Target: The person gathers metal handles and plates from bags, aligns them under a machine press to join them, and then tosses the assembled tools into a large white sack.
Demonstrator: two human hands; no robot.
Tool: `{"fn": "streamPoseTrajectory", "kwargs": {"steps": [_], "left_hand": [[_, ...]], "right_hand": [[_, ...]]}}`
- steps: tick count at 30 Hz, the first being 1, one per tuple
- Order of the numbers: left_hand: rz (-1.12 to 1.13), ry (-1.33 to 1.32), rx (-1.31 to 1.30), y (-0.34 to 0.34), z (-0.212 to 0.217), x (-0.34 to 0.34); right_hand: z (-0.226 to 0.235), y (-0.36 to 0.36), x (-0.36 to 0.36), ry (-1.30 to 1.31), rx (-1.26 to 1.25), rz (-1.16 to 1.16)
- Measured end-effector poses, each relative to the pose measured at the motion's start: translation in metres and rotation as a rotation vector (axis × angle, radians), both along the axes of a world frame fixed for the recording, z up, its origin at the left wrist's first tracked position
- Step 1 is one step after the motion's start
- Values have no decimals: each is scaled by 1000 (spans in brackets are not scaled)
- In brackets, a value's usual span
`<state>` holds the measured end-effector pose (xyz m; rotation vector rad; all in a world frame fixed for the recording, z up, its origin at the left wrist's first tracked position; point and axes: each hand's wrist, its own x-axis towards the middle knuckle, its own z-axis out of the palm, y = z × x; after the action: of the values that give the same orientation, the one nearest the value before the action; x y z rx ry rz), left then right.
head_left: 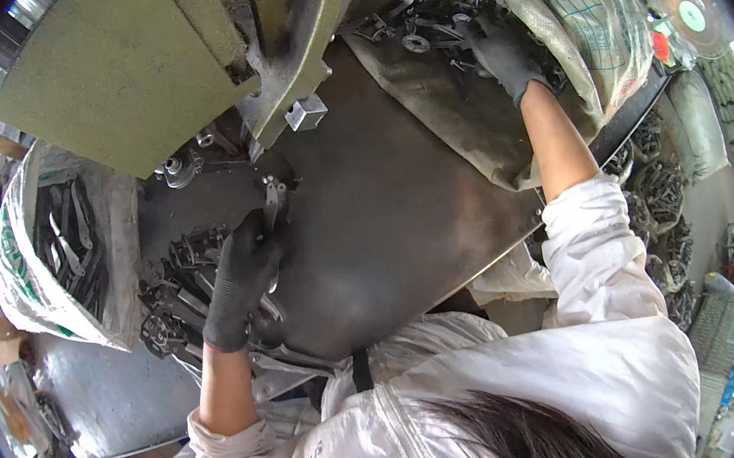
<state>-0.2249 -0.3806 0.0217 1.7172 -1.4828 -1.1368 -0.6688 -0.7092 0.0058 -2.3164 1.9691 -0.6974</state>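
Observation:
My left hand, in a dark grey glove, is closed round a flat metal lever whose holed end sticks up past the fingers. Beside and under that hand lies a heap of dark metal levers on the bench. My right hand, gloved alike, reaches into an open woven sack at the far right. Its fingers look stretched out among loose metal parts, some with rings; the fingertips blend into the dark parts.
A green machine with a curved frame and a small silvery block stands over the far side of the metal bench. At left, a white sack holds flat metal pieces. More metal parts lie beyond the bench's right edge.

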Motion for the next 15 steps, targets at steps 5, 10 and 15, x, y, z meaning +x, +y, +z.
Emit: {"fn": "streamPoseTrajectory", "kwargs": {"steps": [5, 10, 15], "left_hand": [[116, 289, 91, 8, -19, 20], [229, 387, 104, 26, -18, 28], [192, 462, 91, 26, -18, 33]], "right_hand": [[22, 19, 31, 18, 120, 165], [52, 72, 35, -28, 450, 73], [26, 73, 4, 32, 617, -93]]}}
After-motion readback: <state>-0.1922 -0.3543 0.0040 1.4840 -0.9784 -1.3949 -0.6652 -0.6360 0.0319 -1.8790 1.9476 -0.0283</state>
